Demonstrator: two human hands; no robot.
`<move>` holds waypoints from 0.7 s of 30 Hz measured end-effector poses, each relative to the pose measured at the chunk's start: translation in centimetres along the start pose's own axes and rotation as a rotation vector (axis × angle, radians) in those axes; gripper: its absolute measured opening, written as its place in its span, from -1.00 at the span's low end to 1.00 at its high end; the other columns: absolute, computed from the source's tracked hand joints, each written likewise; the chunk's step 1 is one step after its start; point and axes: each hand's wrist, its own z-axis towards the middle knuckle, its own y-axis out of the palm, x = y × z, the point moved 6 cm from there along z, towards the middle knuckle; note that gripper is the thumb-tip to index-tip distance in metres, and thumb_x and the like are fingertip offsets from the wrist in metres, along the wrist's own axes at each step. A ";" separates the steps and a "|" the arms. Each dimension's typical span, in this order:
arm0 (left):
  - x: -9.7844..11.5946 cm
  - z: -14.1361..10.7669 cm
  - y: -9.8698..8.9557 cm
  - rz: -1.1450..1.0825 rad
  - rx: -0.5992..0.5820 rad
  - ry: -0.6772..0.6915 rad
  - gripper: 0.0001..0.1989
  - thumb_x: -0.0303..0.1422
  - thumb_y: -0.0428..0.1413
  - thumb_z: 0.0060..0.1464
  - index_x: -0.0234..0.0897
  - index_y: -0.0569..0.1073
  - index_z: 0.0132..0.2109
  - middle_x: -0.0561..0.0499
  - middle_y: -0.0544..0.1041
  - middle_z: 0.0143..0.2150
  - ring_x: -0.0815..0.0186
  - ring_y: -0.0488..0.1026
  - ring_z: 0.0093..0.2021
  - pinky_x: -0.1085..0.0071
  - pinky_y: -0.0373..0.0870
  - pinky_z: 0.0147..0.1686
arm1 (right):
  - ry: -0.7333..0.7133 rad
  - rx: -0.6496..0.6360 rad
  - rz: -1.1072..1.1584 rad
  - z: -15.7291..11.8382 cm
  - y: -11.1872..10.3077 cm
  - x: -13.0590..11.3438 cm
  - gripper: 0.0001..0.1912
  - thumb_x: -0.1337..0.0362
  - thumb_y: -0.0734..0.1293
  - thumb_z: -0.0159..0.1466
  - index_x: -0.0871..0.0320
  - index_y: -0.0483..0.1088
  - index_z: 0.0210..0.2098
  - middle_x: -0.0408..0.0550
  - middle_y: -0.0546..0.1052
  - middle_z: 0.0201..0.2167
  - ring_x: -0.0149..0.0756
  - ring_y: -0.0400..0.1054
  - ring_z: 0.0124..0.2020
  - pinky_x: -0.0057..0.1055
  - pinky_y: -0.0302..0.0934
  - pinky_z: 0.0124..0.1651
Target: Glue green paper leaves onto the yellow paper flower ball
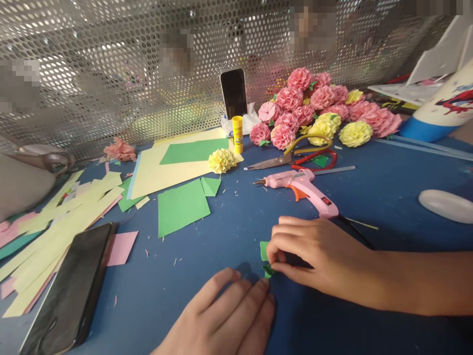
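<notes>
The right hand (314,256) pinches a small green paper piece (264,252) btw. thumb and fingertips, pressing it on the blue table (388,187), near the front edge. The piece is folded; most of it is hidden under the fingers. The left hand (225,315) lies flat w/ palm down just beside it, fingers stretched and loose, holding nothing; its fingertips are very near the paper, maybe touching, I cannot tell.

Behind the right hand lies a pink glue gun (299,186), and behind that scissors (288,158) w/ yellow and red handles. A pile of pink and yellow paper flowers (318,113) is at the back, right of a yellow glue stick (238,134) and a phone (234,92) leaning upright on the perforated metal wall (111,74). One yellow flower (221,160) sits on the paper sheets. A green square sheet (182,206) lies in the middle; yellow strips (55,227) and a second phone (74,291), flat, are at the left.
</notes>
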 end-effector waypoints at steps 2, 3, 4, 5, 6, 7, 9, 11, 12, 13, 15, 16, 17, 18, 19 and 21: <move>-0.1 0.3 -0.2 0.000 -0.036 -0.021 -0.73 -0.49 -0.03 0.34 -0.30 0.59 -0.05 0.01 0.64 -0.04 0.33 0.55 -0.14 0.28 0.27 0.20 | 0.013 -0.012 -0.034 -0.1 0.1 0.0 -0.93 0.38 0.36 0.28 0.13 0.39 -0.34 -0.22 0.50 -0.39 -0.39 0.31 -0.31 -0.43 0.04 -0.32; -0.1 0.4 -0.3 -0.003 -0.049 -0.026 -0.73 -0.49 -0.02 0.34 -0.30 0.59 -0.05 0.02 0.64 -0.04 0.33 0.55 -0.13 0.29 0.27 0.20 | 0.018 -0.013 -0.050 -0.1 0.1 -0.1 -0.93 0.38 0.37 0.27 0.13 0.39 -0.34 -0.22 0.50 -0.40 -0.38 0.31 -0.31 -0.42 0.03 -0.33; 0.0 0.5 -0.4 -0.007 -0.058 -0.030 -0.72 -0.50 -0.03 0.34 -0.31 0.59 -0.05 0.01 0.64 -0.04 0.33 0.55 -0.13 0.29 0.28 0.19 | 0.021 -0.011 -0.064 -0.1 0.0 -0.1 -0.92 0.38 0.37 0.26 0.13 0.39 -0.35 -0.22 0.49 -0.41 -0.38 0.31 -0.32 -0.42 0.01 -0.34; 0.0 0.6 -0.6 -0.011 -0.059 -0.029 -0.72 -0.50 -0.03 0.34 -0.31 0.59 -0.05 0.01 0.64 -0.04 0.32 0.55 -0.13 0.29 0.29 0.19 | 0.018 -0.006 -0.074 -0.2 0.0 -0.2 -0.92 0.39 0.37 0.26 0.13 0.39 -0.35 -0.22 0.49 -0.42 -0.38 0.31 -0.33 -0.41 0.00 -0.35; 0.1 0.7 -0.7 -0.016 -0.054 -0.026 -0.72 -0.50 -0.03 0.34 -0.32 0.59 -0.05 0.00 0.64 -0.04 0.32 0.55 -0.14 0.29 0.30 0.18 | 0.011 0.003 -0.085 -0.2 -0.1 -0.3 -0.91 0.39 0.37 0.26 0.13 0.39 -0.36 -0.23 0.48 -0.43 -0.38 0.30 -0.34 -0.41 0.00 -0.36; 0.2 0.7 -0.7 -0.019 -0.057 -0.028 -0.73 -0.50 -0.03 0.34 -0.32 0.58 -0.05 -0.01 0.64 -0.04 0.32 0.55 -0.13 0.29 0.30 0.18 | 0.002 0.013 -0.097 -0.2 -0.1 -0.4 -0.91 0.40 0.36 0.26 0.13 0.38 -0.37 -0.23 0.48 -0.44 -0.38 0.29 -0.34 -0.40 -0.01 -0.36; 0.2 0.6 -0.7 -0.024 -0.076 -0.045 -0.74 -0.50 -0.01 0.33 -0.33 0.58 -0.03 -0.02 0.64 -0.03 0.32 0.55 -0.12 0.29 0.30 0.18 | -0.028 0.038 -0.128 -0.3 -0.1 -0.7 -0.90 0.40 0.35 0.26 0.13 0.38 -0.38 -0.21 0.47 -0.45 -0.37 0.29 -0.35 -0.39 -0.01 -0.37; 0.2 0.5 -0.6 -0.027 -0.078 -0.049 -0.75 -0.50 0.00 0.32 -0.34 0.57 -0.02 -0.03 0.63 -0.02 0.30 0.55 -0.12 0.28 0.29 0.19 | -0.071 0.074 -0.168 -0.4 -0.1 -1.0 -0.88 0.41 0.32 0.29 0.14 0.38 -0.39 -0.19 0.47 -0.45 -0.36 0.28 -0.35 -0.37 -0.01 -0.38; 0.2 0.5 -0.6 -0.030 -0.076 -0.046 -0.74 -0.49 0.00 0.32 -0.34 0.57 -0.02 -0.03 0.63 -0.02 0.30 0.55 -0.11 0.27 0.28 0.19 | -0.095 0.091 -0.190 -0.5 -0.1 -1.2 -0.87 0.40 0.30 0.31 0.14 0.38 -0.39 -0.18 0.46 -0.45 -0.35 0.27 -0.35 -0.36 -0.01 -0.38; 0.2 0.5 -0.6 -0.034 -0.077 -0.044 -0.74 -0.49 -0.01 0.32 -0.34 0.57 -0.02 -0.03 0.63 -0.01 0.29 0.55 -0.11 0.26 0.27 0.20 | -0.122 0.104 -0.211 -0.6 -0.2 -1.4 -0.86 0.39 0.29 0.33 0.15 0.38 -0.39 -0.17 0.46 -0.45 -0.34 0.26 -0.35 -0.35 -0.01 -0.38; 0.2 0.5 -0.5 -0.040 -0.080 -0.042 -0.74 -0.50 -0.02 0.33 -0.35 0.57 -0.03 -0.03 0.63 -0.01 0.29 0.55 -0.10 0.25 0.23 0.23 | -0.171 0.113 -0.251 -0.7 -0.2 -1.7 -0.83 0.38 0.27 0.36 0.16 0.39 -0.38 -0.15 0.46 -0.44 -0.32 0.25 -0.35 -0.33 -0.01 -0.38; 0.1 0.5 -0.5 -0.044 -0.086 -0.043 -0.74 -0.50 -0.02 0.33 -0.35 0.57 -0.03 -0.03 0.63 -0.02 0.29 0.55 -0.10 0.25 0.20 0.25 | -0.191 0.110 -0.267 -0.8 -0.2 -1.8 -0.82 0.37 0.27 0.37 0.17 0.39 -0.38 -0.14 0.46 -0.44 -0.31 0.25 -0.35 -0.32 -0.01 -0.39; 0.1 0.5 -0.5 -0.049 -0.091 -0.045 -0.73 -0.51 -0.02 0.33 -0.36 0.57 -0.03 -0.02 0.63 -0.02 0.29 0.55 -0.09 0.24 0.17 0.27 | -0.208 0.107 -0.281 -0.8 -0.2 -1.9 -0.82 0.36 0.28 0.38 0.17 0.40 -0.38 -0.13 0.45 -0.44 -0.30 0.24 -0.35 -0.32 -0.02 -0.39; 0.1 0.5 -0.5 -0.052 -0.095 -0.044 -0.73 -0.51 -0.03 0.34 -0.36 0.57 -0.03 -0.02 0.63 -0.02 0.29 0.55 -0.09 0.23 0.14 0.28 | -0.224 0.105 -0.290 -0.8 -0.2 -1.9 -0.82 0.36 0.28 0.38 0.18 0.40 -0.38 -0.13 0.45 -0.44 -0.30 0.23 -0.35 -0.32 -0.02 -0.39; 0.1 0.5 -0.5 -0.052 -0.094 -0.040 -0.73 -0.50 -0.03 0.34 -0.36 0.57 -0.02 -0.02 0.63 -0.02 0.29 0.55 -0.09 0.22 0.11 0.29 | -0.237 0.105 -0.294 -0.8 -0.3 -2.0 -0.81 0.35 0.28 0.38 0.19 0.40 -0.38 -0.12 0.45 -0.44 -0.30 0.22 -0.36 -0.32 -0.02 -0.40; 0.2 0.4 -0.6 -0.046 -0.084 -0.028 -0.73 -0.50 -0.03 0.34 -0.35 0.57 -0.02 -0.02 0.63 -0.01 0.29 0.55 -0.09 0.22 0.12 0.30 | -0.259 0.100 -0.298 -0.8 -0.5 -2.1 -0.80 0.36 0.27 0.39 0.19 0.40 -0.39 -0.12 0.44 -0.45 -0.29 0.21 -0.36 -0.32 -0.02 -0.39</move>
